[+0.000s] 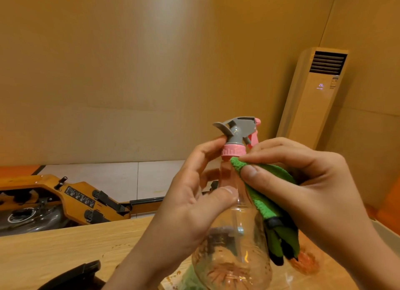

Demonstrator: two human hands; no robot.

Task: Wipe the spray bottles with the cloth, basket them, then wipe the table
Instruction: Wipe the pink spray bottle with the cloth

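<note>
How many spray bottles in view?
1. The spray bottle is held above the table by the left hand; the right hand holds the green cloth against its neck. More may sit hidden behind the hands.

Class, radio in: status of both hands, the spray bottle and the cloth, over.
Left hand grips clear spray bottle below its pink collar. Right hand pinches green cloth against the neck. Nothing in the way.

Tan walls [129,62] are lit warmly, a floor-standing air conditioner [311,103] is set in the right corner, and what may be a rowing machine [73,195] is seen on pale floor tiles [121,177].
</note>
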